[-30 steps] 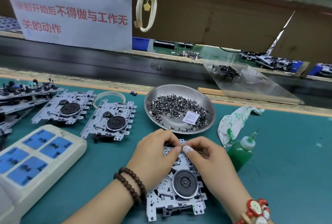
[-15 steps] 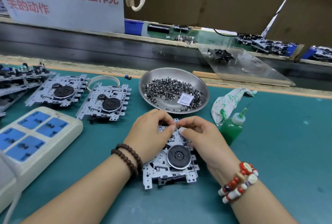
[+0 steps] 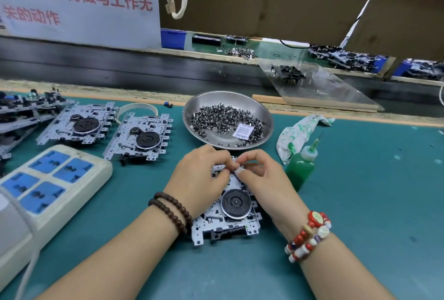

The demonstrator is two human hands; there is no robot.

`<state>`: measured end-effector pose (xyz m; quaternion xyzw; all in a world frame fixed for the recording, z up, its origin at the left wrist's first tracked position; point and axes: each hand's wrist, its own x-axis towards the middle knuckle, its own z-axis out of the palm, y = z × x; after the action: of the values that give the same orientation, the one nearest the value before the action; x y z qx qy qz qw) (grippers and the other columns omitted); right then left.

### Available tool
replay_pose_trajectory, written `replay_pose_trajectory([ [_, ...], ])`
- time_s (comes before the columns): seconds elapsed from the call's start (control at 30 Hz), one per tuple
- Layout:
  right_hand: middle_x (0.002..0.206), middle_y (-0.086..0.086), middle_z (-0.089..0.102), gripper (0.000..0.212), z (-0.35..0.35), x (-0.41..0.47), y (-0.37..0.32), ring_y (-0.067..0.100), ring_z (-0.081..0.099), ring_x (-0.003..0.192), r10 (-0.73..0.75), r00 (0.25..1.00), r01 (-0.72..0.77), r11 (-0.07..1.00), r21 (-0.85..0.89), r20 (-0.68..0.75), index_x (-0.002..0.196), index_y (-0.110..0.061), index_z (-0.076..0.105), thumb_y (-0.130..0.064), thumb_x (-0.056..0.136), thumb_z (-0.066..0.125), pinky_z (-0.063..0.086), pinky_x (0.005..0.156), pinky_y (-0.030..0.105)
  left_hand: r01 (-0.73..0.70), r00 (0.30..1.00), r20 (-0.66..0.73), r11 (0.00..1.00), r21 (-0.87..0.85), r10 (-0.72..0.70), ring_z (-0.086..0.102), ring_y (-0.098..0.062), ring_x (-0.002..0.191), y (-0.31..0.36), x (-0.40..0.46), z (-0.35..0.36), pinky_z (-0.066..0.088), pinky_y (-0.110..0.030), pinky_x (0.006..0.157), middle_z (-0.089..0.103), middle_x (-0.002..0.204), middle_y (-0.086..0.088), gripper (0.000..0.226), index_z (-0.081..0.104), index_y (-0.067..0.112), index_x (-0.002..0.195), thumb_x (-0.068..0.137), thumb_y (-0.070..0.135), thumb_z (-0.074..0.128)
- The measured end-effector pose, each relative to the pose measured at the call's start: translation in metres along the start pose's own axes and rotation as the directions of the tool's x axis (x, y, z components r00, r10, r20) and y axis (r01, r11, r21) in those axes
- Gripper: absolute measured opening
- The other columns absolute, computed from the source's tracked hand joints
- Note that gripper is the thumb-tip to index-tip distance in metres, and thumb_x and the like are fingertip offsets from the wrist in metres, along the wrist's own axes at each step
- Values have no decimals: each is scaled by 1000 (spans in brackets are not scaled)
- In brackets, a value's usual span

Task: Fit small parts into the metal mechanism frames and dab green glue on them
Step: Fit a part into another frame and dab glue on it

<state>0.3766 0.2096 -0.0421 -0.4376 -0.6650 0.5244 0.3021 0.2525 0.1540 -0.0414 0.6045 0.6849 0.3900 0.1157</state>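
Both hands have stayed bunched over the far end of the near frame since half a second ago, with little shift beyond the camera's own tilt. Taking the steel bowl (image 3: 264, 117) as the landmark and going from large to small: the teal bench mat (image 3: 372, 191) carries everything; well to the left of the bowl and nearer the person lies a white power strip (image 3: 55, 179) with blue sockets; directly left of the bowl sit two metal mechanism frames (image 3: 141, 137), side by side, each with a black flywheel. Just in front of the bowl lies the frame being worked on (image 3: 230, 218), flat on the mat, its black wheel toward the person. The left hand (image 3: 199, 177) rests on that frame's far left part, fingers curled down onto it. The right hand (image 3: 262, 174) meets it fingertip to fingertip, thumb and forefinger pinched narrow at the frame's far edge; whether a part sits between them I cannot tell. To the right of the bowl lies a glue-stained rag (image 3: 298, 133), and just in front of the rag stands the green glue bottle (image 3: 301, 167), upright, untouched. Inside the bowl lie the small dark parts (image 3: 221, 117) and a white packet (image 3: 243, 131).
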Motion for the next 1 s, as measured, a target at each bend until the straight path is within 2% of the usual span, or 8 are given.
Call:
replay_pose_trajectory([
  [0.1, 96, -9, 66, 14, -2, -7, 1, -2, 63, 77, -68, 997, 70, 995, -71, 35, 92, -25, 58, -13, 86, 61, 51, 76, 19, -32, 1000, 0, 999, 11, 32, 54, -13, 86, 0, -3, 0, 44, -33, 81, 58, 84, 7, 12, 68, 27, 81, 82, 17, 60],
  [0.2, 95, -19, 63, 14, -4, -16, 1, -8, 62, 83, -203, 978, 183, 951, -250, -55, 91, -33, 56, -22, 85, 64, 47, 72, 12, -29, 999, -23, 999, -40, 28, 54, -8, 84, -2, -4, 2, 42, -28, 82, 58, 83, 11, 15, 69, 28, 81, 82, 15, 61],
  [0.3, 90, -18, 63, 13, -6, -25, 1, -2, 60, 86, -383, 913, 295, 860, -416, -144, 84, -35, 58, -24, 83, 65, 49, 74, 22, -3, 996, -84, 994, -108, -6, 54, -3, 94, -4, -4, 2, 41, -23, 89, 59, 92, 15, 17, 68, 30, 85, 84, 16, 60],
  [0.4, 81, -13, 64, 24, -9, -29, 2, 3, 60, 76, -532, 826, 451, 822, -348, -185, 78, -33, 62, -11, 81, 70, 47, 63, 13, 50, 991, -119, 990, -130, -66, 52, 0, 93, -7, -2, 0, 38, -15, 85, 55, 91, 18, 17, 63, 32, 85, 86, 16, 58],
  [0.47, 80, -12, 64, 28, -9, -31, 1, 5, 60, 74, -548, 815, 492, 826, -274, -189, 78, -32, 63, -5, 80, 70, 49, 61, 15, 82, 987, -130, 988, -129, -99, 51, 5, 84, -9, -1, -3, 34, -1, 73, 54, 86, 17, 20, 59, 34, 80, 86, 16, 57],
  [0.53, 80, -13, 64, 29, -9, -31, 2, 4, 60, 73, -546, 816, 508, 835, -214, -192, 77, -30, 65, -2, 79, 71, 49, 61, 16, 116, 982, -134, 984, -133, -134, 51, 9, 77, -12, 0, -5, 32, 3, 67, 55, 81, 14, 24, 56, 36, 74, 86, 16, 57],
  [0.8, 77, -18, 65, 3, -16, -36, -2, 3, 61, 70, -606, 765, 583, 795, -165, -218, 81, -29, 66, -30, 78, 67, 47, 61, 14, 192, 977, -64, 971, -145, -203, 53, 8, 68, -15, 2, 1, 35, 0, 59, 61, 72, 16, 22, 58, 35, 71, 86, 18, 57],
  [1.0, 76, -18, 62, 9, -31, -48, 0, 2, 58, 62, -743, 619, 685, 669, -288, -253, 86, -31, 63, -39, 86, 58, 48, 59, 17, 210, 972, -76, 968, -140, -222, 51, 6, 61, -7, 3, 11, 35, 0, 58, 61, 69, 13, 20, 58, 33, 70, 85, 20, 58],
])
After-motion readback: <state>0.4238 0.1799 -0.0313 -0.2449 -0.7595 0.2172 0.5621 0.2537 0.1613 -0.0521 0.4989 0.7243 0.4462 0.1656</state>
